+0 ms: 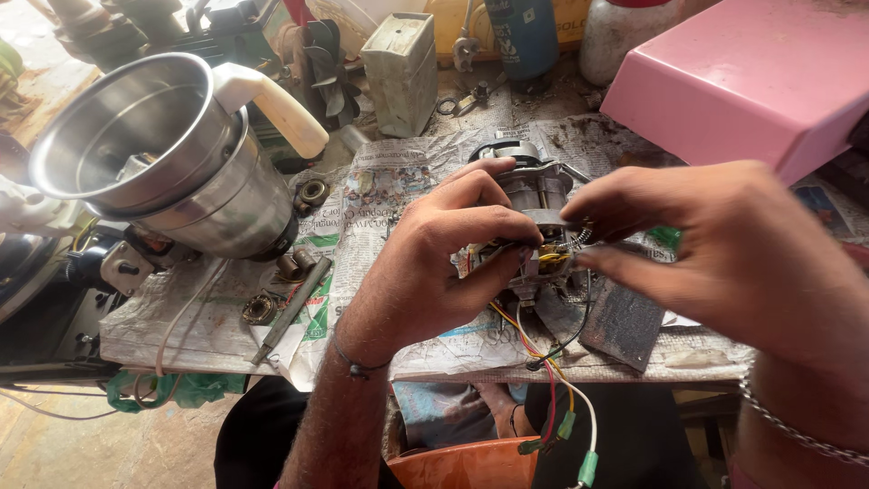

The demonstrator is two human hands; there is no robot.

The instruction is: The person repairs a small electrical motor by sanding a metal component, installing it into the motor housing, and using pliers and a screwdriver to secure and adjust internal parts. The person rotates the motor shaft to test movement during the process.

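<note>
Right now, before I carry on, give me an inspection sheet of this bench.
Surface: workbench covered with newspaper, stained and worn.
Job's things: small electric motor, upright on the paper, held by both hands.
Clutter: steel mixer jar lying tilted; bearing; screwdriver-like tool; dark flat plate.
Grippers: left hand pinches the motor's front; right hand fingertips at its wiring.
Cables: coloured wires hang off the bench edge, with green end connectors.
Surroundings: pink box, black fan, blue canister.
</note>
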